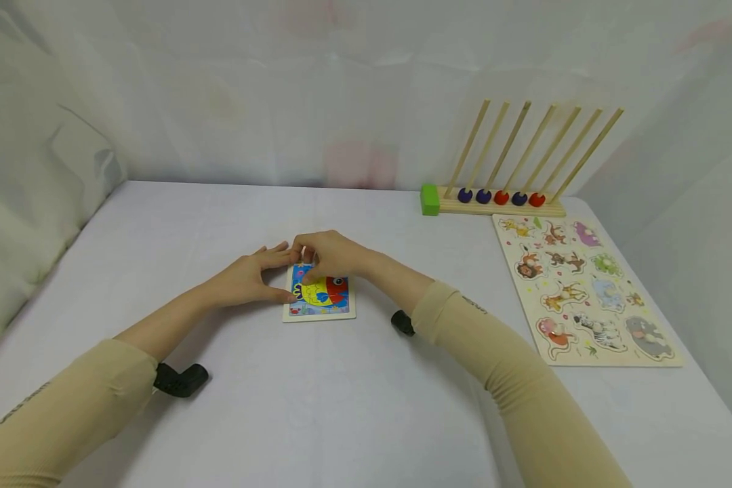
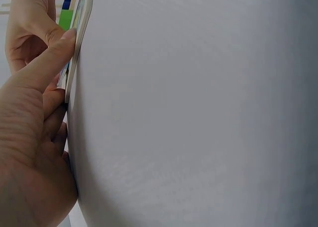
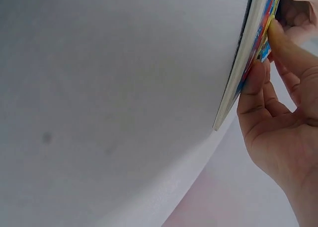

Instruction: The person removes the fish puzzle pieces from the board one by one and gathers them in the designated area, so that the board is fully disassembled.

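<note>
A small fish jigsaw puzzle (image 1: pixel 320 309) in a pale wooden frame lies on the white table, its printed fish yellow, red and blue. My left hand (image 1: pixel 244 278) rests at its left side, thumb on the left edge and fingers stretched towards the top corner. From above, my right hand (image 1: pixel 335 256) reaches over the puzzle with bent fingers and pinches a puzzle piece at the upper left, mostly hidden by the hand. In the right wrist view, the right thumb (image 3: pixel 283 43) lies on the yellow part. The left thumb (image 2: pixel 59 50) touches the puzzle's rim in the left wrist view.
A wooden bead abacus (image 1: pixel 494 209) with tall rods and several red and dark blue beads stands at the back right. In front of it lies an animal puzzle board (image 1: pixel 533 305). Black devices (image 1: pixel 181 381) sit at both wrists. White cloth (image 1: pixel 250 102) hangs behind the table.
</note>
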